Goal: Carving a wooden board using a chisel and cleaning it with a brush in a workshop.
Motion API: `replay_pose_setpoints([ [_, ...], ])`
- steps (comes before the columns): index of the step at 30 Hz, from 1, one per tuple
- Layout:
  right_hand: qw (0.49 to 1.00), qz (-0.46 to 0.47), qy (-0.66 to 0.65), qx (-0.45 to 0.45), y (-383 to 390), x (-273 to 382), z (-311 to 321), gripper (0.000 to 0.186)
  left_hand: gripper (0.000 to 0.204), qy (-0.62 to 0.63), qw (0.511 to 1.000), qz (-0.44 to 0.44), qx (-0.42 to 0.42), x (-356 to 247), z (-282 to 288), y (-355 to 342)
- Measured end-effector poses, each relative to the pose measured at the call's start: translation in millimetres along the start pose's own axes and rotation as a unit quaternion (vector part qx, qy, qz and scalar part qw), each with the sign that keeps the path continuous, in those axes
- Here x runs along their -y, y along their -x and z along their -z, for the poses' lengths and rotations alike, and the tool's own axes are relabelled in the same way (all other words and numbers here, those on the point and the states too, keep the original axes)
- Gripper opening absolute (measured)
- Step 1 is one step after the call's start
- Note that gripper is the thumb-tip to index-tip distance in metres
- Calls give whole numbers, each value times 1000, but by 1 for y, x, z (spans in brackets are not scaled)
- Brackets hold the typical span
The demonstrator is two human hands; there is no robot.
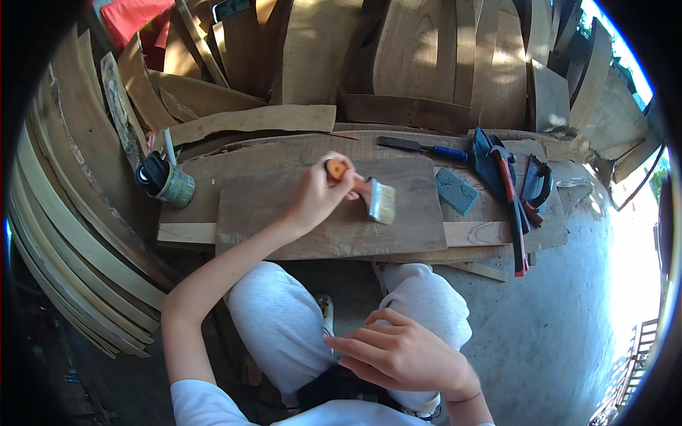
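Note:
My left hand (318,193) is closed round the orange-brown wooden handle of a flat paintbrush (382,202). The brush has a silver metal band and pale bristles, which point to the right just over a flat brown board (284,224). This board lies on a low wooden bench top (188,233) in front of my knees. I cannot tell whether the bristles touch it. Over my right thigh hangs my right hand (401,348), its fingers apart and nothing in it.
Right of the board lie a blue block (457,190), a chisel (447,153) with a blue handle, a red-and-black handled tool (509,192) and a dark-handled tool (538,181). A stained can (177,188) stands at the left. Planks (320,57) lean behind, and curved strips (92,234) stack leftward.

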State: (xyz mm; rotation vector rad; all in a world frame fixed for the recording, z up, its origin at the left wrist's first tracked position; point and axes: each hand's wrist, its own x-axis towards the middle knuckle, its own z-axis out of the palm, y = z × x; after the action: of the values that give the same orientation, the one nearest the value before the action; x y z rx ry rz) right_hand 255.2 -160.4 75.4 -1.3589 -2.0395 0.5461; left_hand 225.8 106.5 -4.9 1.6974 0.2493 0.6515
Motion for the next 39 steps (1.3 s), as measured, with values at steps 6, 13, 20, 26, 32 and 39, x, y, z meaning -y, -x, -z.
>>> replay_pose_setpoints([
  [6, 999, 36, -13, 5, 10, -12, 11, 31, 12, -145, 974, 56, -165, -27, 155, 100],
  [13, 999, 41, 3, 5, 3, -8, 13, 31, 7, -436, 868, 36, -235, -71, 180, 116],
  [20, 1000, -12, -5, 15, -3, -1, 7, 33, 19, -140, 989, -32, 27, -43, 11, -7],
  [26, 999, -13, -37, -6, -8, 5, -3, 31, 18, -9, 990, 52, 127, -8, -64, -49],
  [32, 999, -23, -36, -22, 2, 2, 6, 32, 16, 30, 999, 24, 35, 0, 11, 12],
  [39, 1000, -7, -23, -8, 6, -2, 15, 33, 22, -169, 961, 84, -200, -44, 183, 145],
])
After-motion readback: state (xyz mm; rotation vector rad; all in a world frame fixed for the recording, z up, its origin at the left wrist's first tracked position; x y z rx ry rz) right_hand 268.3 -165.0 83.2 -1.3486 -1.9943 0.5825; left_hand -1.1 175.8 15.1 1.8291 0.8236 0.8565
